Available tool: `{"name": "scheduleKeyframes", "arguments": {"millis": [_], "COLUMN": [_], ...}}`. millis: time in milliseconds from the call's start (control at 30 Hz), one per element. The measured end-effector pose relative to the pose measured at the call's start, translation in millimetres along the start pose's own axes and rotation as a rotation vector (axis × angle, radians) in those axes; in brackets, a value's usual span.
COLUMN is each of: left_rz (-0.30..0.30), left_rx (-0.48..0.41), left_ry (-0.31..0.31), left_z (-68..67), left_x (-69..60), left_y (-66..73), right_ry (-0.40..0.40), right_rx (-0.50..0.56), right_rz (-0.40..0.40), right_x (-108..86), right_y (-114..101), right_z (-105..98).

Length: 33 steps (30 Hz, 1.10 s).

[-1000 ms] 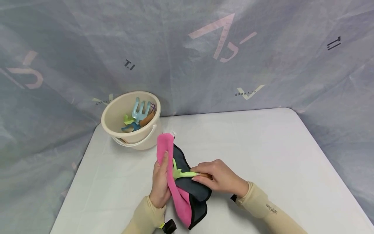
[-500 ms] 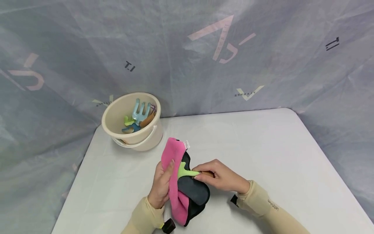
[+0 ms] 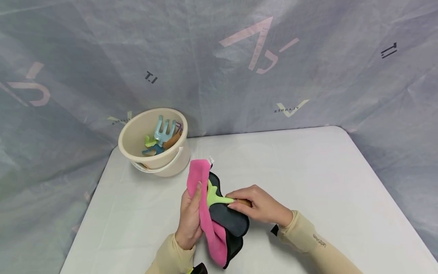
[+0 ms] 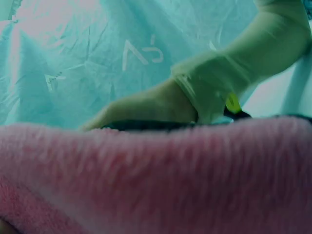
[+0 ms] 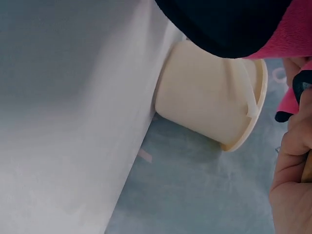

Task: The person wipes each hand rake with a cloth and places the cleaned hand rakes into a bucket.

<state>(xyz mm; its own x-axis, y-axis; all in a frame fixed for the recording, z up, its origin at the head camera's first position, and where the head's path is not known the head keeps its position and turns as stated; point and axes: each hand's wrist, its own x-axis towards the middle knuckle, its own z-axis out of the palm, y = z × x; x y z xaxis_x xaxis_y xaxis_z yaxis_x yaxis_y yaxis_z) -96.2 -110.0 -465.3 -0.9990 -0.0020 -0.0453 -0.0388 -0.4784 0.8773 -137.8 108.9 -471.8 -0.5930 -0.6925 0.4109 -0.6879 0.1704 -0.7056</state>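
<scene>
In the head view, my left hand (image 3: pixel 189 219) holds a cloth (image 3: pixel 215 238), pink on one side and dark grey with black edging on the other. The cloth is folded around the head of a light-green garden hand tool (image 3: pixel 213 198). My right hand (image 3: pixel 261 203) grips the tool's wooden handle (image 3: pixel 243 202). Part of the green head shows between the cloth's layers; its tip is hidden. Pink cloth (image 4: pixel 170 180) fills the lower left wrist view, with my right hand (image 4: pixel 146 105) beyond it. In the right wrist view, my right hand (image 5: pixel 292 156) is at the edge.
A cream bucket (image 3: pixel 171 163) stands at the table's back left, behind the cloth. It contains a light-blue hand fork (image 3: pixel 163 133) and several other garden tools. Grey printed sheeting (image 3: pixel 219 83) hangs behind the white table (image 3: pixel 301 163).
The cloth and my left hand have shifted slightly right, with some back-and-forth turning of the cloth. More of the tool's green head shows. My right hand stays nearly in place on the handle.
</scene>
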Motion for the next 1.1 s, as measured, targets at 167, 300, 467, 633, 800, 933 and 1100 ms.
{"name": "scheduleKeyframes", "arguments": {"millis": [167, 300, 467, 633, 800, 933, 1100], "left_rz": [0.020, 0.016, -0.056, -0.067, -0.035, -0.006, 0.064], "left_rx": [0.011, 0.023, 0.045, 0.037, 0.017, 0.003, -0.043], "left_ry": [0.075, 0.080, 0.105, 0.139, 0.041, -0.068, -0.175], "left_z": [-1.0, -3.6, -8.4, -12.7, -11.6, -11.7, -16.5], "left_x": [1.5, 4.2, 11.3, 15.5, 8.9, 2.5, 2.2], "left_y": [-2.1, -3.9, -7.2, -10.0, -6.2, -2.0, -3.3], "right_ry": [0.017, 0.027, 0.061, 0.082, 0.085, 0.087, 0.081], "right_rx": [-0.077, -0.119, -0.241, -0.247, -0.053, 0.127, 0.248], "right_rz": [-0.044, -0.068, -0.184, -0.177, -0.041, 0.039, 0.071], "right_x": [1.1, 0.6, 0.2, 1.0, 0.0, -0.9, -0.8], "right_y": [-2, -3, -2, 0, 5, 5, 5], "right_z": [2, 3, 4, 6, 3, -1, -4]}}
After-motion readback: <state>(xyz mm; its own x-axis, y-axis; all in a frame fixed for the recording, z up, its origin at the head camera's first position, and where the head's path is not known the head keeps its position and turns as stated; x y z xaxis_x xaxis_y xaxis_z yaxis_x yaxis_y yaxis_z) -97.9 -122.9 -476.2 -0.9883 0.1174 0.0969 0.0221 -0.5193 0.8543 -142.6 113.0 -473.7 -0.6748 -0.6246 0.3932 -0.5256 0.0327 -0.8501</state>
